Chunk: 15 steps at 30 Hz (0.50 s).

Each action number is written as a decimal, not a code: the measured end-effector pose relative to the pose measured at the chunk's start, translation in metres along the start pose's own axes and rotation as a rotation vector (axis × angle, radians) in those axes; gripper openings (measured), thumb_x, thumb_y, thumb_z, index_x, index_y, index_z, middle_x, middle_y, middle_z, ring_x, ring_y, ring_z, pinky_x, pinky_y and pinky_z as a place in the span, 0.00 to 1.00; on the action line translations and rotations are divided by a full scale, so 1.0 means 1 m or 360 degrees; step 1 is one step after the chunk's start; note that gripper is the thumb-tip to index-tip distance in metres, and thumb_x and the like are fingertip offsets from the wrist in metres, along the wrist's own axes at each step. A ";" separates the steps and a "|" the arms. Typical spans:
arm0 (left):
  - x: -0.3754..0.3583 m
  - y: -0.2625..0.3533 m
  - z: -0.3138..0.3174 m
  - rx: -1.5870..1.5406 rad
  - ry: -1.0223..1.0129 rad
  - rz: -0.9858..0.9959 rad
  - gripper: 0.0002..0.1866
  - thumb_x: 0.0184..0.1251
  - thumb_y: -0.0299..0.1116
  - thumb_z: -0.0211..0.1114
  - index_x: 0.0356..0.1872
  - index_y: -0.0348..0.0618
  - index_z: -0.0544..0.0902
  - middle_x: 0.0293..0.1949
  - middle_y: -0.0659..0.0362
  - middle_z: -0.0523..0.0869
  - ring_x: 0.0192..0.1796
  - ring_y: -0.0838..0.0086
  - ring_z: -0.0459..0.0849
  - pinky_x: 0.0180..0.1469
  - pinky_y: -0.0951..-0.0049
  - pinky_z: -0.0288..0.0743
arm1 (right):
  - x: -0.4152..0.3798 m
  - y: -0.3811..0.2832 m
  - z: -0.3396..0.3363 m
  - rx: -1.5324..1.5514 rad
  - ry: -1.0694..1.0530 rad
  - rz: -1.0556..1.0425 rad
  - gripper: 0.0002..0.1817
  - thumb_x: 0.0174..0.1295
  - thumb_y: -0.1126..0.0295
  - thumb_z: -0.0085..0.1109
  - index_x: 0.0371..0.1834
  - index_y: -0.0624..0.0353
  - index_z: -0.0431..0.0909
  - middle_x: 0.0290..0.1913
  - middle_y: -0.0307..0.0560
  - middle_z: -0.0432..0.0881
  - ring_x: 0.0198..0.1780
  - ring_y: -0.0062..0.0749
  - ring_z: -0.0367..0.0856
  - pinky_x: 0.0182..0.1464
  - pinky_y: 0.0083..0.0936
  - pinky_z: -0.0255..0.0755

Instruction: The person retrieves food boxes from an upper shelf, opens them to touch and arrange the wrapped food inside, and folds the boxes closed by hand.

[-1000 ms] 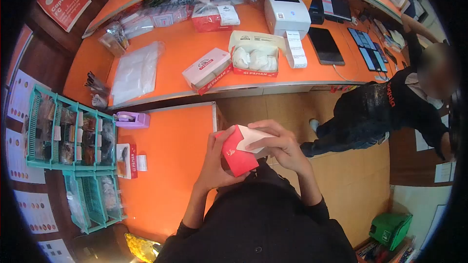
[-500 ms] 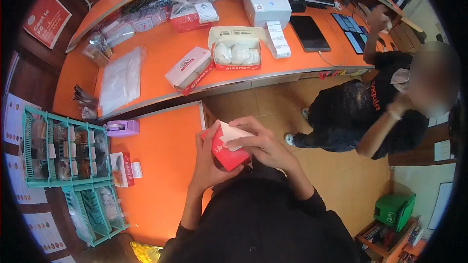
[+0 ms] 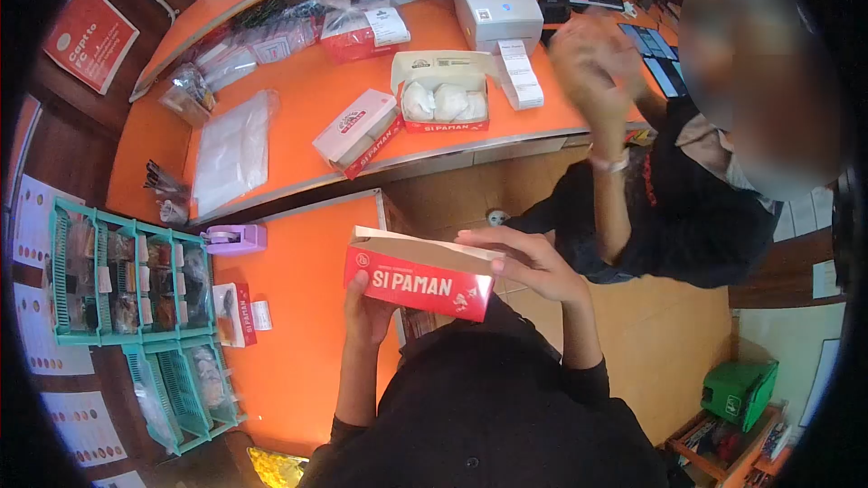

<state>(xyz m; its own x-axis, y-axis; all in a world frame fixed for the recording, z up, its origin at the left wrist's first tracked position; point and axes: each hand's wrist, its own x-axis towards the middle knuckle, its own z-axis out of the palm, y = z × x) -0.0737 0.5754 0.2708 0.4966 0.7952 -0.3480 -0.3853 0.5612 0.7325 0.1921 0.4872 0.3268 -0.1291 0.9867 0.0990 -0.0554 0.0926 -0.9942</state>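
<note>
In front of my chest I hold a red cardboard food box (image 3: 420,289) marked "SI PAMAN", its long printed side facing me and its plain cardboard side uppermost. My left hand (image 3: 368,312) grips it from below at the left end, the thumb on the red side. At the right end, my right hand (image 3: 533,267) has its thumb on the near top edge and its fingers along the far edge. Whether anything lies inside the box cannot be seen. Beyond it, on the orange counter, stand an opened box (image 3: 443,125) of white wrapped items and another long box (image 3: 357,131).
A label printer (image 3: 497,14) with a paper strip and a bagged box (image 3: 362,33) stand farther back. Teal baskets (image 3: 131,339) of packets and a purple tape dispenser (image 3: 235,239) are at left. A co-worker (image 3: 651,208) stands close at right, hands raised.
The box has turned from end-on to lengthwise, its lettered side now toward me. My right hand has shifted to its right end. The co-worker has leaned closer, bringing both hands together.
</note>
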 end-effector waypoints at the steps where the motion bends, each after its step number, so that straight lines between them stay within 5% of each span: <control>1: 0.000 -0.001 0.000 -0.0013 0.0017 -0.0002 0.39 0.60 0.55 0.64 0.67 0.43 0.64 0.60 0.52 0.76 0.61 0.62 0.77 0.61 0.56 0.75 | -0.001 0.003 0.000 -0.0022 0.0033 -0.0047 0.22 0.70 0.67 0.52 0.66 0.62 0.71 0.64 0.50 0.75 0.64 0.34 0.74 0.66 0.31 0.66; 5: 0.000 -0.005 0.012 -0.0137 0.0107 0.0029 0.38 0.62 0.58 0.61 0.65 0.43 0.64 0.55 0.52 0.79 0.55 0.63 0.83 0.51 0.56 0.83 | -0.001 0.017 0.008 -0.0066 0.0144 -0.0149 0.20 0.69 0.67 0.54 0.63 0.63 0.74 0.61 0.50 0.77 0.61 0.34 0.76 0.64 0.30 0.68; 10: -0.001 -0.016 0.012 -0.0041 0.0093 0.0053 0.36 0.64 0.57 0.60 0.65 0.43 0.65 0.55 0.52 0.79 0.55 0.64 0.83 0.51 0.58 0.83 | 0.001 0.023 0.025 0.0393 0.0541 -0.0113 0.18 0.61 0.79 0.54 0.55 0.66 0.78 0.54 0.53 0.82 0.55 0.33 0.80 0.60 0.28 0.70; 15: -0.003 -0.022 0.015 0.0068 0.0177 0.0058 0.34 0.65 0.56 0.60 0.64 0.43 0.66 0.56 0.52 0.79 0.56 0.66 0.82 0.51 0.60 0.83 | -0.002 0.042 0.038 0.0323 0.0821 -0.0028 0.16 0.55 0.83 0.51 0.45 0.68 0.84 0.45 0.51 0.85 0.49 0.31 0.82 0.56 0.26 0.73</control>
<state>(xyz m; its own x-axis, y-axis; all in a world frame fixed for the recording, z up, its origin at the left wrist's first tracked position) -0.0548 0.5574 0.2640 0.3929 0.8366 -0.3818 -0.3666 0.5233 0.7693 0.1527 0.4841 0.2867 0.3726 0.9275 0.0311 -0.2497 0.1325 -0.9592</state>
